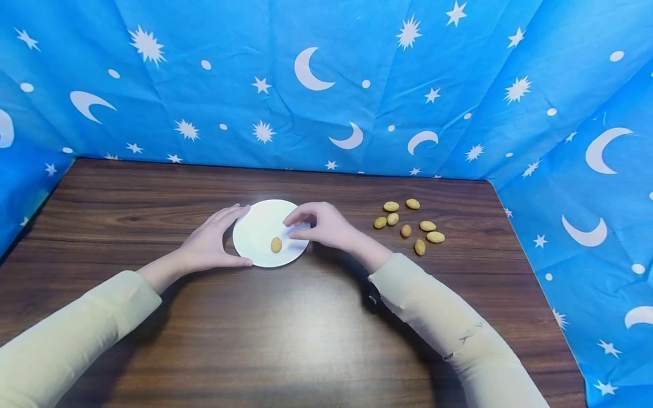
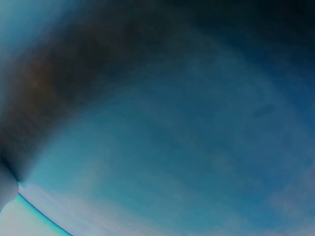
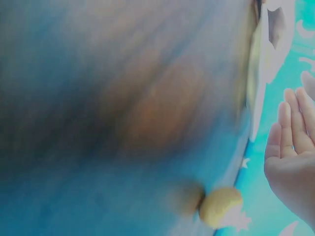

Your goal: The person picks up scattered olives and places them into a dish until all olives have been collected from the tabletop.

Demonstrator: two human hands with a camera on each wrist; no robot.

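Observation:
A round white plate (image 1: 255,232) lies on the table, with one yellow-brown oval nut (image 1: 276,245), like an unshelled almond, on it. My left hand (image 1: 211,241) holds the plate's left side, thumb at the front rim and fingers at the back rim. Over the plate's right part is my right hand (image 1: 326,226), its fingers loosely bent and a gap between them and the thumb; nothing shows in that gap. In the right wrist view the right hand (image 3: 293,147) appears at the right edge. The left wrist view is mostly blurred.
Several more such nuts (image 1: 405,230) lie scattered on the dark wooden table (image 1: 219,340), to the right of my right hand. A blue cloth (image 1: 229,102) with white moons and stars hangs behind the table and along its sides.

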